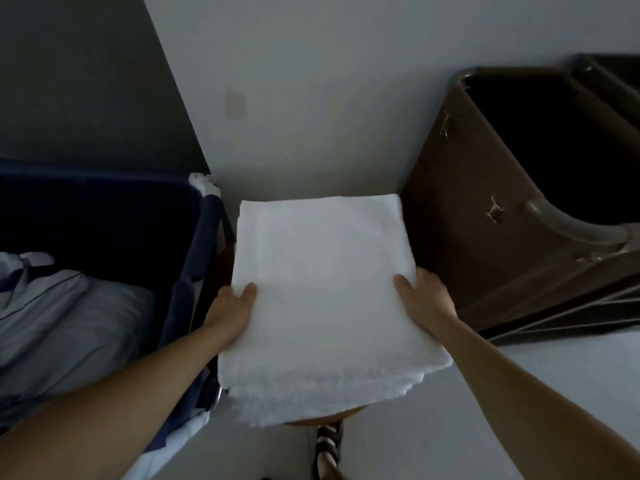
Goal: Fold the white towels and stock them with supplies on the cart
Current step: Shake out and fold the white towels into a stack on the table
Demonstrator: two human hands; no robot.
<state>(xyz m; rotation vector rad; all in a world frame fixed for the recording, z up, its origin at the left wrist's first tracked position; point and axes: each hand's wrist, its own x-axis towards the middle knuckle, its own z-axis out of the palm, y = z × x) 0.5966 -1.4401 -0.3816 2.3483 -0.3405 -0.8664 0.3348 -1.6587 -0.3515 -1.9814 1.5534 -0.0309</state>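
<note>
standing, one sandalled foot point(329, 445) nearest. my two bare forearms reach forward. left hand point(232, 313) clamps left edge of one stack of folded white towels point(322, 289), thumb on top, fingers hidden beneath; right hand point(426, 299) grips right edge likewise. layer count unclear. stack sits between one blue linen hamper point(194, 271) at left and one brown cart point(485, 202) at right, near wall.
</note>
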